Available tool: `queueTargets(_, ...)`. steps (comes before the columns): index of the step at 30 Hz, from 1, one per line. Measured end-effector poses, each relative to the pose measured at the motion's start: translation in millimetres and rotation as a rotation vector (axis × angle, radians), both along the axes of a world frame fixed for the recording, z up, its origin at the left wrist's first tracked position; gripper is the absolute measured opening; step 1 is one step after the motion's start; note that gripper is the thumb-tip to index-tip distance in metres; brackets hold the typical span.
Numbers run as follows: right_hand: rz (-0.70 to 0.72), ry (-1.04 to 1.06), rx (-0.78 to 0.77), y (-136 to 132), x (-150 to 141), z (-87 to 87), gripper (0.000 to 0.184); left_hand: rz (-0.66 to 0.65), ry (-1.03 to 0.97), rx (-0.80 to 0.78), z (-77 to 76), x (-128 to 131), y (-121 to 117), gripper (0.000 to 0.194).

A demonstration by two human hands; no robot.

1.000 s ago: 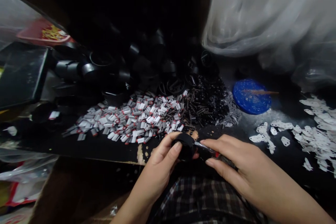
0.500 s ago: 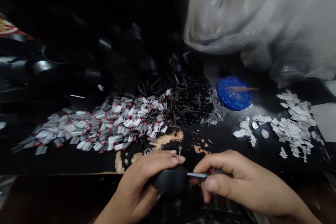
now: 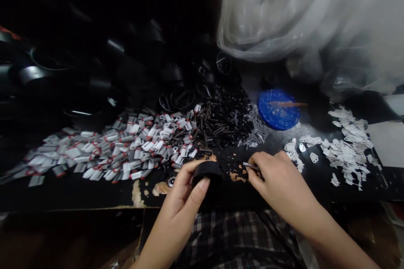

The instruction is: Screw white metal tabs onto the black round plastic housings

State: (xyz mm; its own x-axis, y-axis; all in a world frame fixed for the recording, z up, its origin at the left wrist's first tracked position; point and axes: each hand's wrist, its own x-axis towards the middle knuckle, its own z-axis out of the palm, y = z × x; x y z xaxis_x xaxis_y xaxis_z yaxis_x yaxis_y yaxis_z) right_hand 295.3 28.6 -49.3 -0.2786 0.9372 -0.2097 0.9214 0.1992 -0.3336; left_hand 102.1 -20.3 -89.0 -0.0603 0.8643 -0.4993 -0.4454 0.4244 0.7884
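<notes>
Within gripping left hand (image 3: 184,195), black ring (image 3: 208,170); right hand (image 3: 279,178) grips metal-tipped tool (image 3: 250,165), apart.

- Plaid garment (image 3: 232,235) over the lap: dark, near-black ground, crossed by thin pale and brownish lines into squares.
- Soft folds in its cloth.
- Left hand (image 3: 185,189) and right hand (image 3: 279,178) bare, slender-fingered.
- Forearms (image 3: 334,231) uncovered.

Dim scene, deep black shadows above, soft blur, edges stretched
</notes>
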Motion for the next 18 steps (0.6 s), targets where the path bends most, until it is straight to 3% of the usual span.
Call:
queueTargets(4, 0.067, 0.117, 0.043, -1, -9, 4.5, 0.008, -0.077, -0.123, -0.030, 4.9, 8, 2, 0.023)
queueTargets(8, 0.130, 0.263, 0.117, -5, -15, 9.7, 0.008, -0.030, -0.231, -0.061, 9.2, 17, 5, 0.024)
queueTargets(18, 0.065, 0.546, 0.162, -9, -19, 8.7, 0.009, -0.017, -0.319, -0.051, 6.8, 15, 1, 0.027)
